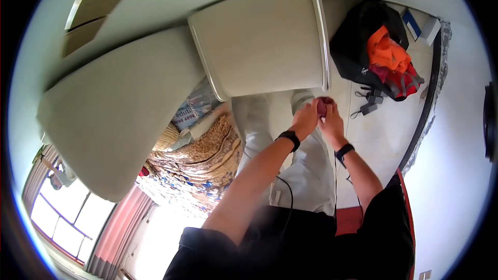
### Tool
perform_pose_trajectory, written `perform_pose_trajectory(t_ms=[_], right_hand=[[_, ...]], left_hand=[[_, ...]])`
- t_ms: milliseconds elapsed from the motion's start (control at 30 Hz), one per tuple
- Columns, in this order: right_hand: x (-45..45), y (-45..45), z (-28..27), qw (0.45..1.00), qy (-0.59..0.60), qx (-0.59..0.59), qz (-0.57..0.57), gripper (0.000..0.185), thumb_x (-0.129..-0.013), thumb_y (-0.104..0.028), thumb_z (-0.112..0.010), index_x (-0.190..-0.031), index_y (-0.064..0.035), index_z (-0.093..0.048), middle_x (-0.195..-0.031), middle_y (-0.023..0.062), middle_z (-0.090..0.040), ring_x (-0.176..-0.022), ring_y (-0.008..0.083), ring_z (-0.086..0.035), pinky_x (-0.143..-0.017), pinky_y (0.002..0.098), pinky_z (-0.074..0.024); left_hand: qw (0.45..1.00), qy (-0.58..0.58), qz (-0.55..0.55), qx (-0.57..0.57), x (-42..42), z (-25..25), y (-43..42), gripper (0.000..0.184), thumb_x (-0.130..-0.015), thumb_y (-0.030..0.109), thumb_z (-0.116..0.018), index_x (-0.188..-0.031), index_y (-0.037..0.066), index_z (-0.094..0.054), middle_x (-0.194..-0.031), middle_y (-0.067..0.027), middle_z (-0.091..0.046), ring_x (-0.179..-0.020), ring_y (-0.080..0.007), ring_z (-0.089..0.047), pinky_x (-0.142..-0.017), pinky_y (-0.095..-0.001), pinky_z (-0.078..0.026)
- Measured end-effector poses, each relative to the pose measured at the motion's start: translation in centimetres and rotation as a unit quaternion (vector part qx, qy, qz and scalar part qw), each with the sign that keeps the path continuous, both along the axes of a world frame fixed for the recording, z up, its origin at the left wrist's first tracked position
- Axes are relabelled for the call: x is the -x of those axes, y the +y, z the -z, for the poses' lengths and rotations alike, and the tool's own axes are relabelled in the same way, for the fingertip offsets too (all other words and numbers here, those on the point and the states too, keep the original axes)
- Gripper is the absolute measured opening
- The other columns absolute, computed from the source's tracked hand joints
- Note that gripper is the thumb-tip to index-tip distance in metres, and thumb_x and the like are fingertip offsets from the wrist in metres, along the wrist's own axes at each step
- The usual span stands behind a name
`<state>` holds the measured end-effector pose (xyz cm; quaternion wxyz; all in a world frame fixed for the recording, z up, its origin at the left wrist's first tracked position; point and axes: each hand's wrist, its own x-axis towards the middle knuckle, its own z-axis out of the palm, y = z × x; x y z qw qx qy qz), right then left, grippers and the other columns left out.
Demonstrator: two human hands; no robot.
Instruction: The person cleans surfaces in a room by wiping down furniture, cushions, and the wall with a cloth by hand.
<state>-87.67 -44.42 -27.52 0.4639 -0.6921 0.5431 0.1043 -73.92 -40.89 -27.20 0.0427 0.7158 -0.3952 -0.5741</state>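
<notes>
In the head view, my left hand (306,116) and my right hand (331,122) come together above my right knee, just beyond the lower right corner of a cream cabinet (264,41). Between them is a small dark red item (324,106), with the fingers of both hands closed round it. What exactly it is, I cannot make out. Each wrist wears a black band, and a thin dark cable hangs near each forearm.
On the tiled floor at the right lies an open black bag (353,46) with orange and red items, beside black adapters (369,108) and small boxes (429,31). A patterned blanket (202,161) covers the bed at my left. A pink curtain (116,228) hangs by the window.
</notes>
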Motion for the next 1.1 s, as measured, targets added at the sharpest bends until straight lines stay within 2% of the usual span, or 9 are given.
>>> perform_pose_trajectory(t_ms=[133,267,433,533,567,667,900,1000,1100], right_hand=[[-1.2,1.3,-4.6,1.000,-0.009,-0.020,0.019,0.050,-0.082,-0.025,-0.066,-0.123,-0.0070,-0.045,-0.131,0.0206,-0.050,-0.101,0.0442,-0.061,-0.077,0.0513,-0.0549],[-2.1,0.4,-11.6,0.995,-0.084,-0.036,0.050,0.044,-0.083,-0.023,-0.065,-0.120,-0.0053,-0.049,-0.125,0.0209,-0.053,-0.102,0.0412,-0.061,-0.081,0.0468,-0.0536],[-2.0,-3.0,-19.3,0.981,-0.185,-0.021,0.060,0.048,-0.082,-0.020,-0.069,-0.122,-0.0034,-0.050,-0.124,0.0201,-0.055,-0.107,0.0380,-0.061,-0.090,0.0416,-0.0509],[-2.8,-6.3,-24.1,0.968,-0.244,0.053,0.030,0.057,-0.080,-0.020,-0.073,-0.128,-0.0029,-0.048,-0.128,0.0208,-0.054,-0.111,0.0395,-0.059,-0.094,0.0412,-0.0500],[-3.4,-7.3,-26.2,0.962,-0.258,0.092,0.009,0.059,-0.079,-0.020,-0.074,-0.129,-0.0027,-0.047,-0.128,0.0208,-0.053,-0.112,0.0397,-0.059,-0.094,0.0406,-0.0499],[-6.2,-9.3,-32.3,0.937,-0.343,0.059,0.018,0.068,-0.076,-0.018,-0.079,-0.133,-0.0025,-0.045,-0.131,0.0213,-0.053,-0.115,0.0390,-0.059,-0.095,0.0388,-0.0502],[-13.5,-10.2,-41.2,0.908,-0.363,0.186,-0.095,0.065,-0.074,-0.011,-0.083,-0.130,-0.0073,-0.050,-0.131,0.0168,-0.058,-0.117,0.0344,-0.060,-0.095,0.0370,-0.0515],[-17.2,-9.8,-45.5,0.891,-0.391,0.211,-0.096,0.062,-0.072,-0.003,-0.082,-0.127,-0.0083,-0.055,-0.124,0.0145,-0.063,-0.112,0.0349,-0.062,-0.092,0.0367,-0.0521],[-21.3,-8.9,-48.6,0.879,-0.373,0.274,-0.113,0.063,-0.070,-0.003,-0.082,-0.127,-0.0108,-0.055,-0.121,0.0122,-0.065,-0.108,0.0345,-0.064,-0.089,0.0368,-0.0536]], left_hand=[[0.999,0.005,-0.011,0.043,-1.5,-4.5,1.5,0.049,-0.090,0.025,-0.060,-0.132,0.009,-0.041,-0.103,-0.0206,-0.068,-0.095,-0.0409,-0.066,-0.078,-0.0513,-0.052],[1.000,0.022,-0.008,-0.020,-4.0,-15.1,-2.0,0.043,-0.091,0.025,-0.059,-0.127,0.007,-0.043,-0.072,-0.0099,-0.070,-0.068,-0.0316,-0.070,-0.070,-0.0444,-0.053],[0.996,0.061,-0.062,0.025,-4.9,-21.3,-3.1,0.042,-0.092,0.031,-0.061,-0.125,0.008,-0.049,-0.080,-0.0126,-0.071,-0.076,-0.0279,-0.071,-0.069,-0.0408,-0.054],[0.982,0.037,-0.084,0.164,-5.7,-25.0,-4.7,0.039,-0.093,0.028,-0.062,-0.124,0.007,-0.050,-0.082,-0.0136,-0.071,-0.077,-0.0280,-0.071,-0.071,-0.0401,-0.054],[0.979,0.048,-0.107,0.169,-6.4,-26.9,-5.2,0.043,-0.090,0.033,-0.064,-0.120,0.007,-0.049,-0.095,-0.0236,-0.069,-0.090,-0.0453,-0.066,-0.079,-0.0514,-0.052],[0.933,0.099,-0.176,0.296,-8.2,-28.9,-5.4,0.042,-0.091,0.029,-0.064,-0.123,0.006,-0.049,-0.100,-0.0244,-0.068,-0.094,-0.0456,-0.065,-0.080,-0.0501,-0.052],[0.911,0.166,-0.200,0.321,-15.2,-39.0,-3.7,0.042,-0.094,0.024,-0.066,-0.125,0.001,-0.050,-0.097,-0.0136,-0.066,-0.097,-0.0220,-0.066,-0.084,-0.0367,-0.052],[0.870,0.312,-0.218,0.315,-19.0,-43.1,-2.5,0.046,-0.097,0.020,-0.063,-0.133,-0.002,-0.045,-0.123,-0.0136,-0.060,-0.117,-0.0190,-0.057,-0.098,-0.0333,-0.047],[0.843,0.262,-0.219,0.417,-22.8,-46.4,-1.4,0.048,-0.090,0.018,-0.072,-0.129,0.001,-0.050,-0.097,-0.0127,-0.066,-0.098,-0.0200,-0.066,-0.087,-0.0352,-0.052]])
